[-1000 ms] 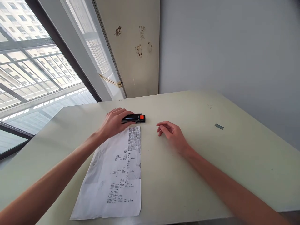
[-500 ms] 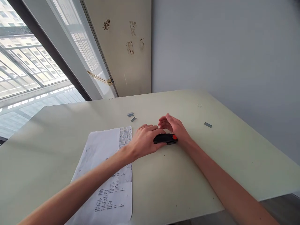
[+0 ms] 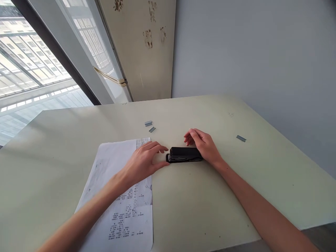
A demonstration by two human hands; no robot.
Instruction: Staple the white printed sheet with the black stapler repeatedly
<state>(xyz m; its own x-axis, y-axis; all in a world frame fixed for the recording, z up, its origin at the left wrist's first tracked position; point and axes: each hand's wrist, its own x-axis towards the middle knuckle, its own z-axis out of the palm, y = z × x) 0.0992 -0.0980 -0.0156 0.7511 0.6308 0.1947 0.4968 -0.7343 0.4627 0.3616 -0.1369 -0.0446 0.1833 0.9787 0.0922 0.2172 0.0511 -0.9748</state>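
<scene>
The stapler's (image 3: 183, 155) right end is hidden behind the right hand (image 3: 207, 145); whether it is touched or gripped there cannot be told. Left of the stapler, the left forearm (image 3: 99, 203) covers the middle of the paper (image 3: 111, 154), whose near edge is cut off below and whose print is too small to read. Beyond the stapler, far right, some specks (image 3: 231, 114) are too small to identify.
</scene>
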